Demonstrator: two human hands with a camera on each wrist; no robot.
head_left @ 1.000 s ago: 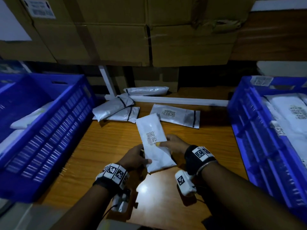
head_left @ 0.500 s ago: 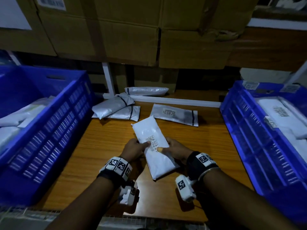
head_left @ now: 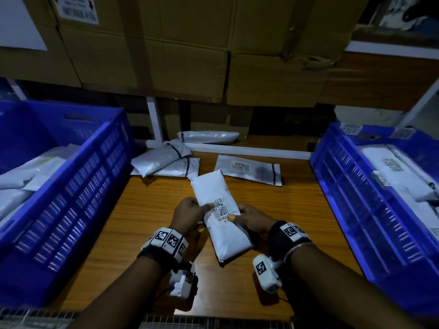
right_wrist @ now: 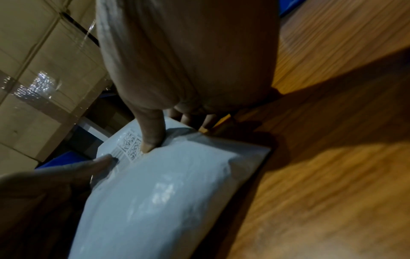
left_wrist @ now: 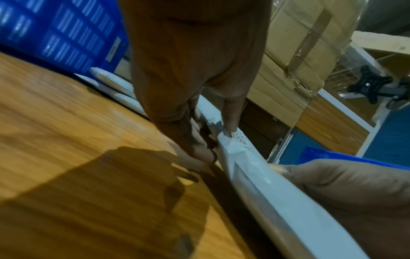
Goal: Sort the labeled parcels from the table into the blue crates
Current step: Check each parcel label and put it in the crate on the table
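Nearer now, wooden table (head_left: 152, 224), cardboard boxes (head_left: 180, 51) behind.

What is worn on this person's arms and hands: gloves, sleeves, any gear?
No gloves or sleeves: both hands and forearms are bare. The left hand and right hand each have a black wristband carrying white blocks printed with black square markers, with a small white camera unit beneath. A thin metal bangle circles the right wrist.
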